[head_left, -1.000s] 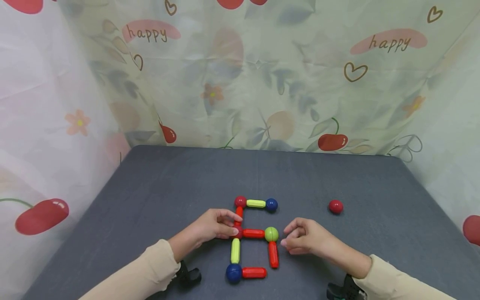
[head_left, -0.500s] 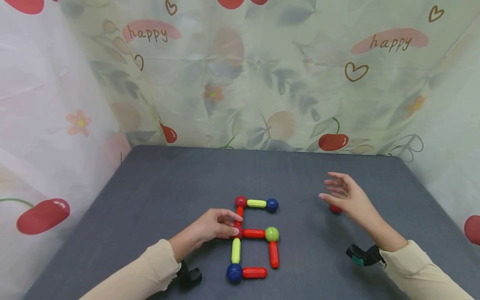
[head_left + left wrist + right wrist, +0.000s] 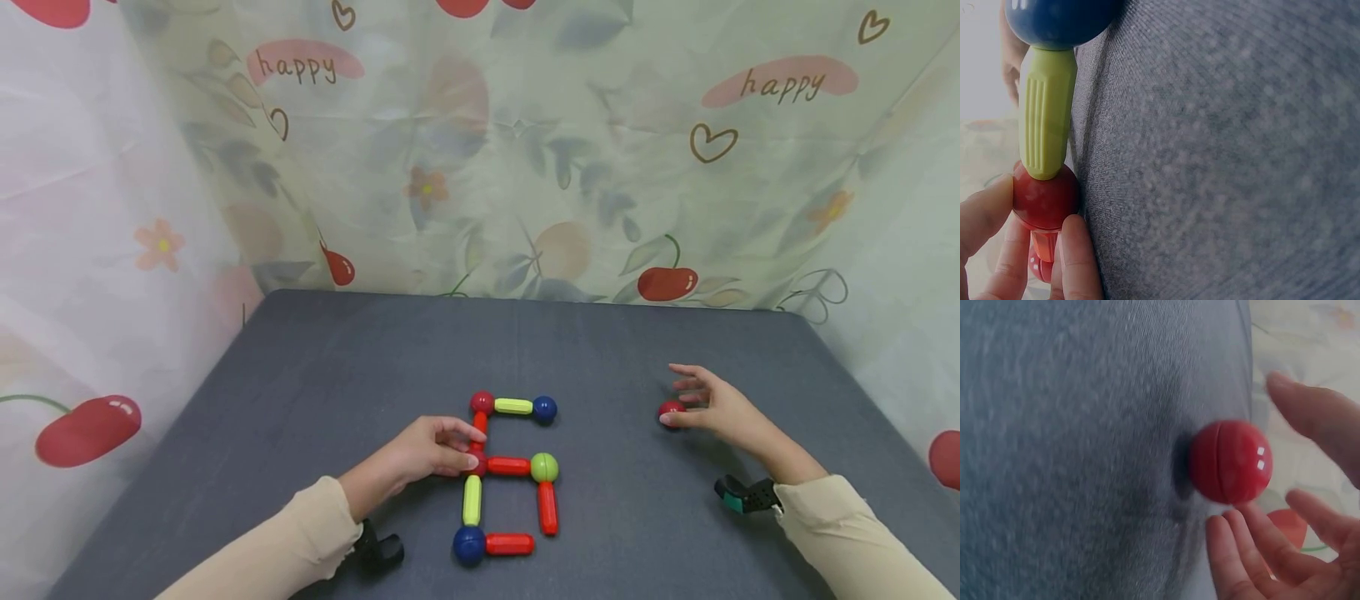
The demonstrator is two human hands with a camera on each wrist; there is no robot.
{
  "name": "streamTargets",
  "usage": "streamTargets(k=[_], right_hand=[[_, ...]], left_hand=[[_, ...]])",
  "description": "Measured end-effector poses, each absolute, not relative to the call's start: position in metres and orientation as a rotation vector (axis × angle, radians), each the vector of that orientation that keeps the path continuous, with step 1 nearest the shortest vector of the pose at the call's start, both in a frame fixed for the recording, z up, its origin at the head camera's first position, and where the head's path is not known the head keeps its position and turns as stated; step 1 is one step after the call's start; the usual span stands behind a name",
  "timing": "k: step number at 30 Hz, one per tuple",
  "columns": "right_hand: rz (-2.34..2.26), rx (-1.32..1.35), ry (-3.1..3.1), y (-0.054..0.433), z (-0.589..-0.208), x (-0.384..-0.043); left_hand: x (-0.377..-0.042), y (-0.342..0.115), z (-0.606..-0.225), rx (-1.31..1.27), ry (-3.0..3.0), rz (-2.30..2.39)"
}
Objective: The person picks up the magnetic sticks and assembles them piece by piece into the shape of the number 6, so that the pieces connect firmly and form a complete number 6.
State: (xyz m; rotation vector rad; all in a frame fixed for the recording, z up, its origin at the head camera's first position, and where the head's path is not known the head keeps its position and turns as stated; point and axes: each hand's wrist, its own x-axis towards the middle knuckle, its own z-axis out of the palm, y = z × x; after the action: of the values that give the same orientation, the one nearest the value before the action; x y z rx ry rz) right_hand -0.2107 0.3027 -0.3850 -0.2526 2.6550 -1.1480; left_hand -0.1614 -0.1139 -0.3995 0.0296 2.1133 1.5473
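My left hand point(image 3: 423, 450) pinches the middle red ball point(image 3: 1047, 197) of a flat figure of magnetic sticks and balls. Above that ball, a red stick leads to another red ball point(image 3: 482, 403), a yellow-green stick point(image 3: 513, 407) and a blue ball point(image 3: 544, 408). To its right come a red stick point(image 3: 508, 466), a green ball point(image 3: 544, 467) and a red stick point(image 3: 548, 508). Below are a yellow-green stick point(image 3: 472, 501), a larger blue ball point(image 3: 470, 545) and a red stick point(image 3: 510, 544). My right hand point(image 3: 716, 408) spreads around a loose red ball point(image 3: 1232, 462), thumb apart from it.
The dark grey table point(image 3: 360, 358) carries the figure near its front and the loose ball farther right. A patterned curtain point(image 3: 517, 167) hangs behind the table and along both sides. Each wrist wears a black strap point(image 3: 750, 496).
My right hand has moved from beside the green ball, right and away, to the loose red ball, lowering around it. My left hand stays on the middle red ball.
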Motion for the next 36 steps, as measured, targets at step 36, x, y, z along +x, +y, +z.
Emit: streamTargets(k=[36], right_hand=[[-1.068, -0.24, 2.57, 0.316, -0.392, -0.223]], left_hand=[[-0.159, -0.117, -0.394, 0.074, 2.205, 1.502]])
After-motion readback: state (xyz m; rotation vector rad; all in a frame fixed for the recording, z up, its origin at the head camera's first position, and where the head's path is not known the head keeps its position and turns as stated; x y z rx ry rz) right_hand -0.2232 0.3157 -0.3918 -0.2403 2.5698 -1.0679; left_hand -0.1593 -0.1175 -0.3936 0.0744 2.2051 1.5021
